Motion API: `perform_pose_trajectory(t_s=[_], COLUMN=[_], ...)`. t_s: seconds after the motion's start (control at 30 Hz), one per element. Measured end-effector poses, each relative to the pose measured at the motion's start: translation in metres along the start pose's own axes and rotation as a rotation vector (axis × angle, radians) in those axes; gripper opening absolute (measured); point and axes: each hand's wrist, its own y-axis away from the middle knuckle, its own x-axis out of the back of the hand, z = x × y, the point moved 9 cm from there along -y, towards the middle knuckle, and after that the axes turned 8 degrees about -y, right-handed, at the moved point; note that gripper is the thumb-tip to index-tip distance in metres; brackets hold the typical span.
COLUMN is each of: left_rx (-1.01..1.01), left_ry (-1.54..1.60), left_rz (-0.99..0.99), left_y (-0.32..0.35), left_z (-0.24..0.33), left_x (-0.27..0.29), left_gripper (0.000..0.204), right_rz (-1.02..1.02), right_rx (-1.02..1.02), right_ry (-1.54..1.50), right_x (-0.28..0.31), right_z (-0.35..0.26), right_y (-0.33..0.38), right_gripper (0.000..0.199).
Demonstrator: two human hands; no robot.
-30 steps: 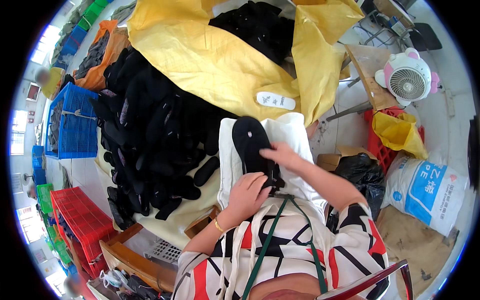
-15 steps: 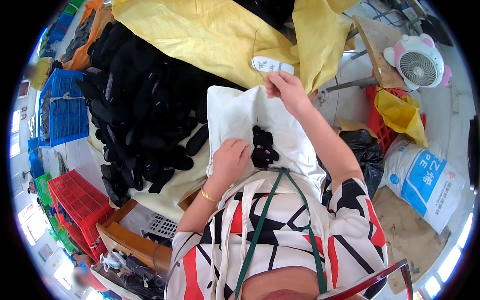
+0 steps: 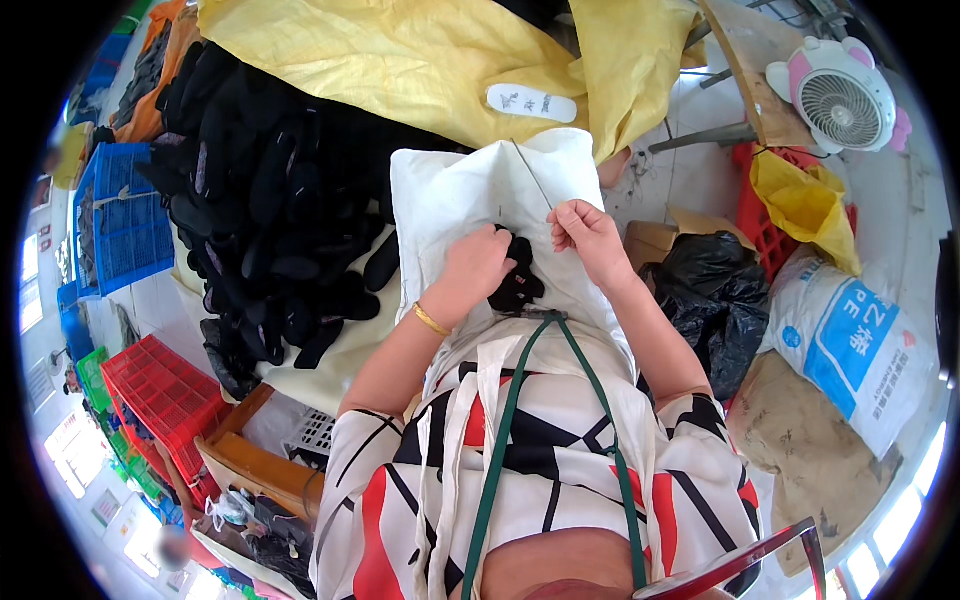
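Observation:
A white cloth [image 3: 430, 190] lies over my lap, with a small bunched black fabric piece [image 3: 520, 275] on it. My left hand [image 3: 477, 268] is at the left edge of this black piece, its fingers curled closed on that edge; the fingertips are partly hidden. To the right, raised above the cloth, my right hand [image 3: 588, 240] pinches a thin dark strand [image 3: 531, 172] between thumb and fingers. The strand points away up and to the left, and I cannot tell whether it is thread or wire.
A large heap of black fabric pieces [image 3: 270, 220] lies at the left. Ahead, a white sole-shaped card [image 3: 531, 102] rests on a yellow sheet [image 3: 400, 60]. A fan [image 3: 840, 100], a black bag [image 3: 705, 300] and a white sack [image 3: 850, 340] stand right; red crates [image 3: 165, 395] stand left.
My right hand has come down and nearer, away from the sole-shaped card, with the strand. My left hand has moved forward and right, onto the edge of the black fabric piece.

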Motion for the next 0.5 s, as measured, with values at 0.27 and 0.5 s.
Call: perform_pose_trajectory(t_s=[0.27, 0.5], left_rx=[0.415, 0.366], left_ry=[1.018, 1.413], left_rz=[-0.064, 0.219], left_y=[0.034, 0.047], left_z=[-0.062, -0.058], left_x=[0.018, 0.038], left_gripper=[0.016, 0.015], right_rz=[-0.115, -0.278], right_rx=[-0.015, -0.026], right_ry=[0.174, 0.349], right_x=[-0.018, -0.068], right_z=[0.01, 0.021], right_y=[0.005, 0.012], right_gripper=[0.025, 0.028])
